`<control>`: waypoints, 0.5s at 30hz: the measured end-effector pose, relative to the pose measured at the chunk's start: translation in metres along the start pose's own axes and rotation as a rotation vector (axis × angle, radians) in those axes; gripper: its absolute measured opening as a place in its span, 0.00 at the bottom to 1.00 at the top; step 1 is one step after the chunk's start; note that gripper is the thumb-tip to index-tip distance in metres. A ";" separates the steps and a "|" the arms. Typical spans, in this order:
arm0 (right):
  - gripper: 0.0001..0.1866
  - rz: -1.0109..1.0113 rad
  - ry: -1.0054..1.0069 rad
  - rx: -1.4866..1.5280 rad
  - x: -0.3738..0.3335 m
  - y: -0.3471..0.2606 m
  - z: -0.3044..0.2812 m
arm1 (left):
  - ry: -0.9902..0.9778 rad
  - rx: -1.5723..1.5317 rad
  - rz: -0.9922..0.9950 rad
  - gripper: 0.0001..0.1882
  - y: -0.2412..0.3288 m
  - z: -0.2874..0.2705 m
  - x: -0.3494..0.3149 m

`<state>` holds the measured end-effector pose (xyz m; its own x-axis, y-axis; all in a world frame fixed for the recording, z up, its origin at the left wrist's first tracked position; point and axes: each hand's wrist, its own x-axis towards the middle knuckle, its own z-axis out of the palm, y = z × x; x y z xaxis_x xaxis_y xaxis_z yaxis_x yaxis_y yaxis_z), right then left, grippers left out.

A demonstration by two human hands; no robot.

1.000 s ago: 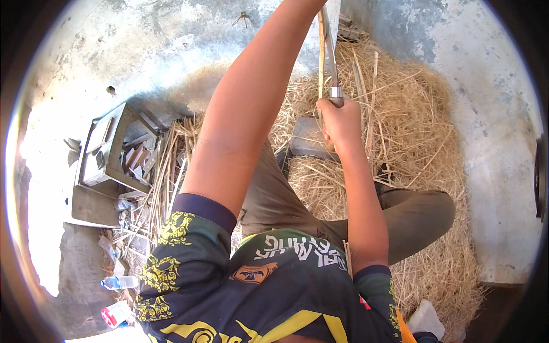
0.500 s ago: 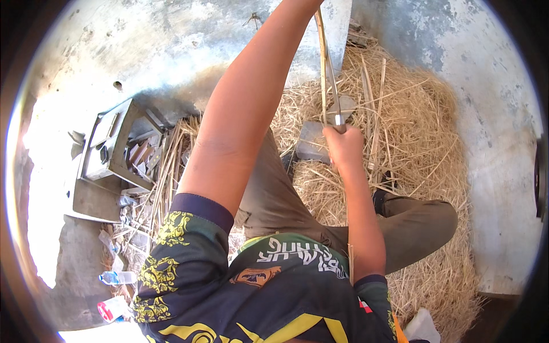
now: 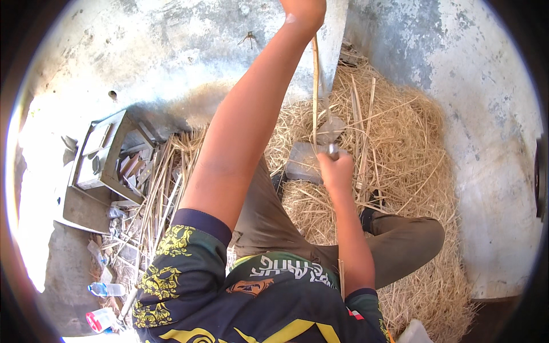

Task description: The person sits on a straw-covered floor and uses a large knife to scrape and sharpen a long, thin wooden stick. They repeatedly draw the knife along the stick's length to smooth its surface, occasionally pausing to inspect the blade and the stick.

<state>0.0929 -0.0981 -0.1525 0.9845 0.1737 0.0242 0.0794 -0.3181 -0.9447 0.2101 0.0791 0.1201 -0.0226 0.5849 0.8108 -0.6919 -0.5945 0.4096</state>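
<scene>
My left arm reaches far forward, and my left hand [image 3: 306, 10] is cut off by the top edge. It appears closed on a long pale bamboo strip [image 3: 315, 86]; its fingers are hidden. The strip hangs down from behind that wrist to beside my right hand [image 3: 337, 168]. My right hand is closed round a knife [image 3: 333, 150], whose metal collar shows above the fist. The blade is seen nearly edge-on and hard to make out. Just left of the right hand lies a grey block [image 3: 300, 162], with a flat greyish piece [image 3: 330, 130] beyond it.
A large heap of straw-coloured shavings [image 3: 417, 143] spreads under and around my bent legs. Loose long strips [image 3: 166, 183] lie at the left, beside a wooden box-like cabinet [image 3: 97, 160] with scraps inside. A plastic bottle [image 3: 107, 289] lies lower left. Worn walls [image 3: 492, 114] stand ahead and right.
My right hand with the knife has moved nearer to me, and the blade has turned edge-on. My left hand shows lower in the picture. The whole view has shifted slightly.
</scene>
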 end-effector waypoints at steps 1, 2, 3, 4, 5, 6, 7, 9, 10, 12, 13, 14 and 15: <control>0.16 -0.036 0.027 0.050 0.002 -0.016 -0.004 | 0.009 0.019 0.014 0.31 0.003 0.001 -0.002; 0.17 -0.066 0.052 0.097 0.004 -0.027 -0.006 | -0.011 0.020 -0.002 0.31 0.002 -0.001 -0.004; 0.17 -0.098 0.078 0.146 0.006 -0.031 -0.006 | -0.031 0.018 -0.014 0.31 0.003 -0.001 -0.005; 0.17 -0.072 0.097 0.116 0.007 -0.019 -0.002 | -0.044 0.002 -0.023 0.31 0.007 0.002 -0.004; 0.18 -0.045 0.116 0.086 0.008 0.013 0.008 | -0.028 0.006 -0.013 0.31 0.011 0.008 -0.006; 0.18 -0.017 0.132 0.056 0.009 0.051 0.019 | -0.012 0.012 -0.003 0.31 0.014 0.014 -0.010; 0.18 0.001 0.084 -0.097 0.007 0.107 0.022 | 0.007 0.015 0.002 0.31 0.018 0.017 -0.012; 0.18 0.077 0.001 -0.221 0.001 0.120 0.020 | 0.033 0.014 0.041 0.30 0.012 0.011 -0.009; 0.18 0.136 -0.016 -0.198 0.004 0.114 0.016 | 0.046 0.010 0.060 0.30 0.010 0.009 -0.007; 0.15 0.227 -0.042 -0.014 0.002 0.091 0.007 | 0.021 0.010 0.025 0.29 0.013 0.009 -0.009; 0.13 0.258 -0.053 0.153 -0.004 0.068 0.006 | 0.001 0.016 0.006 0.29 0.015 0.008 -0.013; 0.11 0.272 -0.062 0.314 -0.004 0.044 0.003 | 0.007 0.023 0.016 0.29 0.017 0.008 -0.011; 0.12 0.193 -0.034 0.346 -0.001 0.026 -0.002 | 0.015 0.026 0.025 0.29 0.018 0.011 -0.011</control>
<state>0.0941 -0.1087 -0.1766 0.9699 0.1746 -0.1696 -0.1694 -0.0161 -0.9854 0.2055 0.0562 0.1231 -0.0500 0.5778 0.8146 -0.6717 -0.6231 0.4007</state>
